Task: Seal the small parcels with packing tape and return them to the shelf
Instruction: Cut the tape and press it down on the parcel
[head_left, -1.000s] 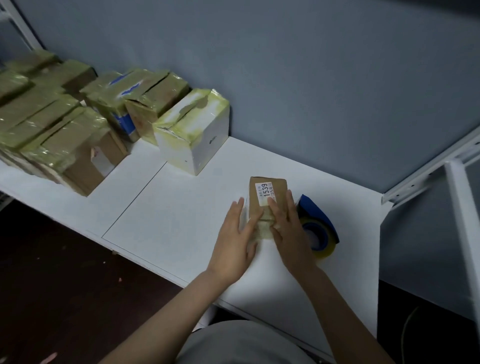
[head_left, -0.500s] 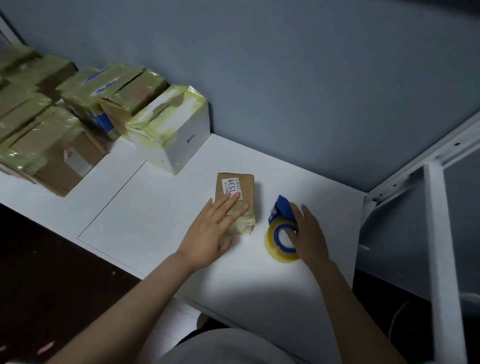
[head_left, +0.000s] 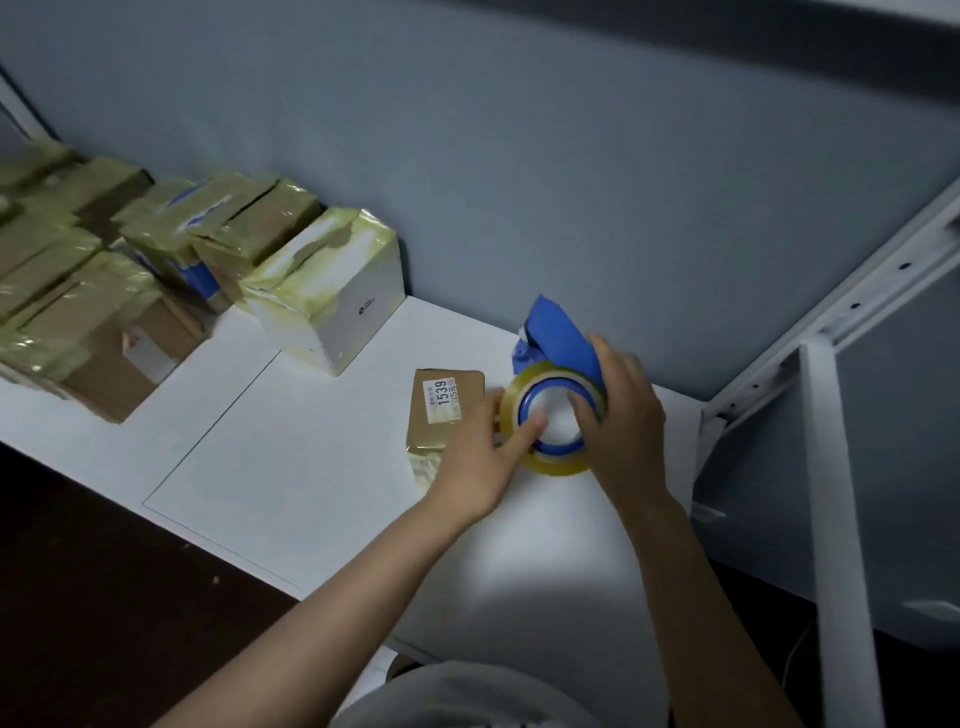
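A small brown parcel (head_left: 445, 410) with a white label reading 1539 lies flat on the white shelf board (head_left: 291, 467). Just right of it my right hand (head_left: 623, 421) grips a blue tape dispenser (head_left: 556, 415) holding a roll of clear yellowish tape, lifted above the board. My left hand (head_left: 485, 460) reaches over the parcel's right edge, and its fingers pinch the left rim of the tape roll. The parcel's near end shows glossy tape.
Several taped cardboard boxes (head_left: 104, 291) crowd the left of the shelf, with a white taped box (head_left: 332, 291) nearest the parcel. A grey wall runs behind. A white metal shelf upright (head_left: 836, 519) and brace stand at the right. Dark floor lies below left.
My right hand has lifted the tape dispenser off the board and turned it up. My left hand left the parcel's top and went to the tape roll. The view shifted.
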